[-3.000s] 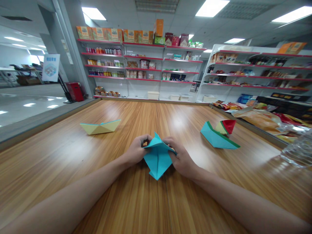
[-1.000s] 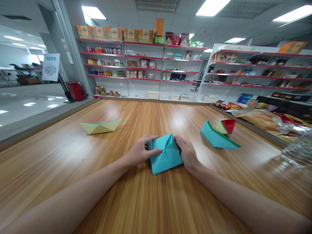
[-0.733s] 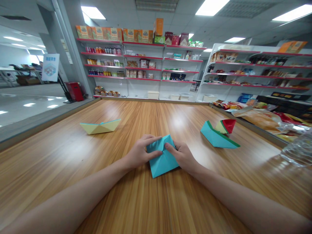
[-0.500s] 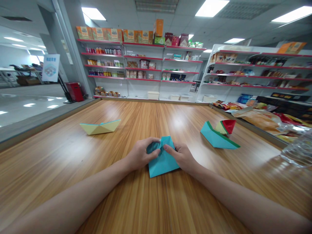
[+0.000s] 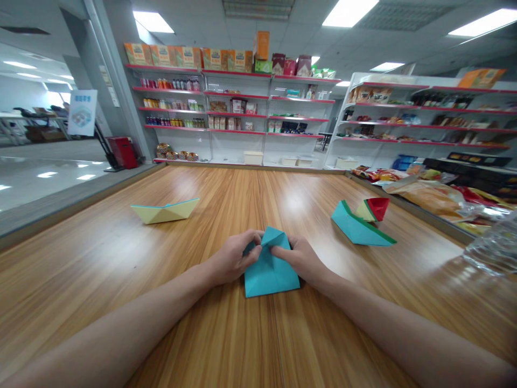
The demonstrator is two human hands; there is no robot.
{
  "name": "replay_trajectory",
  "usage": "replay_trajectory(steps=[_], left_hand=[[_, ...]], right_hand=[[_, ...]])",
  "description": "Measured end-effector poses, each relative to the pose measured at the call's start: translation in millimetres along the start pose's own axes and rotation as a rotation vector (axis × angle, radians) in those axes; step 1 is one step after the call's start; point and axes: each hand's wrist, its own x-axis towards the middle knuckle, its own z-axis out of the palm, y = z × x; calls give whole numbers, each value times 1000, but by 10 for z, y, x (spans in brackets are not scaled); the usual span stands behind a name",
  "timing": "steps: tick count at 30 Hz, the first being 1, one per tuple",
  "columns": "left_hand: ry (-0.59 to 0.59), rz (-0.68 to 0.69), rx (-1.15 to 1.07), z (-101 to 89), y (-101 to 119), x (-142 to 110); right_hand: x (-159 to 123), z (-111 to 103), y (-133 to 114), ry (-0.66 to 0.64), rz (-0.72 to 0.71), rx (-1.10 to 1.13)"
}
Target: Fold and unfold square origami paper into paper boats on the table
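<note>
A partly folded sheet of blue paper (image 5: pixel 271 274) is held between both hands over the middle of the table. My left hand (image 5: pixel 236 255) pinches its upper left side between thumb and fingers. On the other side, my right hand (image 5: pixel 304 260) grips the right edge, thumb lying on the front and fingers behind. At the top a creased flap folds over to a point. The fingers behind the paper are mostly hidden. To the left sits a yellow paper boat (image 5: pixel 165 212) with a blue rim. At the right rests a blue paper boat (image 5: pixel 361 228) edged in green.
Behind the blue boat is a smaller red, yellow and green folded paper piece (image 5: pixel 374 209). Clear plastic (image 5: pixel 493 248) lies at the table's right edge. Snack packets (image 5: pixel 434 199) pile up beyond that edge. Stocked shelves (image 5: pixel 234 97) stand past the wooden table (image 5: pixel 210 188).
The flap at the top of the blue paper has folded over toward the left, and the sheet's lower part looks flatter and wider. Both hands stay in nearly the same place.
</note>
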Motion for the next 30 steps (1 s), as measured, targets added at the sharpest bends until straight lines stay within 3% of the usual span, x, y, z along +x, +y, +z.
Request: replay_trajectory(steps=[10,15,19,24,30], left_hand=[[-55,50,58,-9,16,7],[-99,81,88,-16,-18,18],[-104,74,68,-17,-54,20],[-44,-133,-55,-21,-85,31],[66,-362,-397,-44,-148,52]], right_hand=[[-12,11,45,53,-90,49],[-33,-9,10,173,-104,159],[-43,-6,-18,68,-145,53],[-28,15,22,31,-133,22],[-15,18,56,10,-153,100]])
